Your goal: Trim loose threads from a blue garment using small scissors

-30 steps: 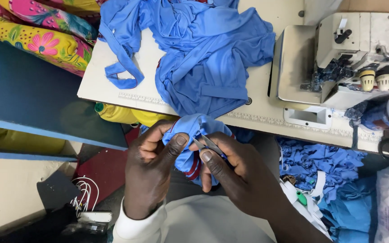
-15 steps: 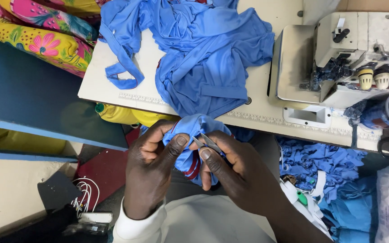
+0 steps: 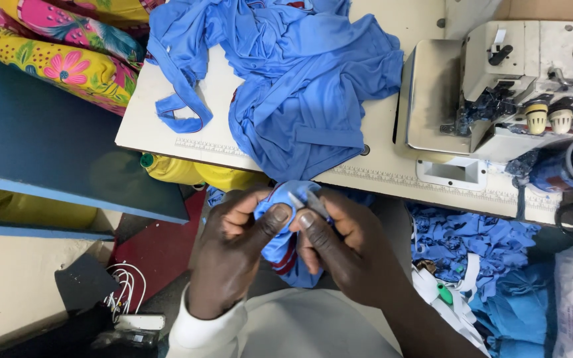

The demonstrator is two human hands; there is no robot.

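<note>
I see a small piece of blue fabric (image 3: 280, 229) held near the body, just below the near edge of the sewing table (image 3: 392, 169). The left hand (image 3: 233, 255) pinches it between thumb and forefinger. The right hand (image 3: 339, 248) is closed on a small metal tool (image 3: 310, 202), possibly thread snips; the blades are too small to confirm. Farther off, a heap of blue garments (image 3: 300, 73) lies on the table; an overlock sewing machine (image 3: 518, 86) stands at the right. Blue scraps (image 3: 472, 238) lie lower right.
</note>
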